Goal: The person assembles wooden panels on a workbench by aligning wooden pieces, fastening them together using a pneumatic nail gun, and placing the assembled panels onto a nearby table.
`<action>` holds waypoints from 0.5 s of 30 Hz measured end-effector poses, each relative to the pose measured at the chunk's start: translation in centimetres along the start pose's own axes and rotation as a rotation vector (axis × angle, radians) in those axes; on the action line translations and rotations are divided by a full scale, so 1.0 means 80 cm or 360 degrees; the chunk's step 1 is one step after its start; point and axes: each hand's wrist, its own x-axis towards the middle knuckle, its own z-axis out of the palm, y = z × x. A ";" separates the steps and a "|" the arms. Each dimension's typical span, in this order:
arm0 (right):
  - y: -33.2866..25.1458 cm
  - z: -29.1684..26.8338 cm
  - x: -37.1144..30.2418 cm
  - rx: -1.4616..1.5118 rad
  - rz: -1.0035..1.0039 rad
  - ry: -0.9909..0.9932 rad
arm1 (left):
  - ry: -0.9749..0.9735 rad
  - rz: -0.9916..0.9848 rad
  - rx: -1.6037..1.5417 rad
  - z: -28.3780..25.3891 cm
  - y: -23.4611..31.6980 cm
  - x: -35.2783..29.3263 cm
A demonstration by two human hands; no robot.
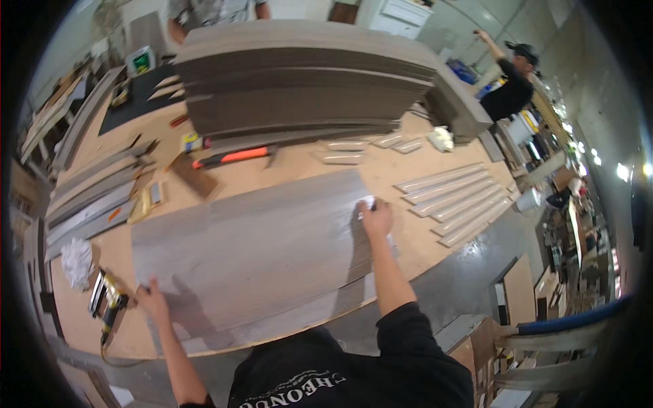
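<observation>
A wide grey wood-grain panel (pixel 258 251) lies flat in front of me, its long side along the table's near edge. At its left edge my left hand (pixel 155 304) is closed on the border, thumb on top and the other fingers over the side. Near the far right corner my right hand (pixel 378 219) is closed, its fingers curled over a small whitish thing (pixel 368 202) that I cannot make out. A shiny patch shows on the panel beside those fingers. To the left of my left hand lies a yellow-and-black nail gun (pixel 109 300).
A tall stack of grey-brown panels (pixel 306 95) stands at the back. An orange-handled hammer (pixel 235 157), several grey strips (pixel 95 197), trim pieces (pixel 459 200) and a crumpled white cloth (pixel 77 262) lie on the tan table (pixel 272 185). Two other people are beyond; one raises an arm (pixel 491 46).
</observation>
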 end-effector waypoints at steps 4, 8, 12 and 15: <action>-0.030 -0.061 0.019 0.0694 0.0177 -0.0001 | 0.0379 -0.0005 -0.1140 -0.067 -0.015 -0.010; -0.031 -0.116 0.025 0.1392 0.0131 -0.0055 | 0.0399 0.0234 -0.1161 -0.122 -0.029 -0.008; -0.040 -0.113 0.021 0.2197 0.0138 -0.0322 | 0.0455 -0.0023 -0.1527 -0.146 -0.046 -0.020; -0.023 -0.121 0.014 0.2193 0.0178 -0.0209 | 0.0619 0.0074 -0.1823 -0.143 0.049 -0.073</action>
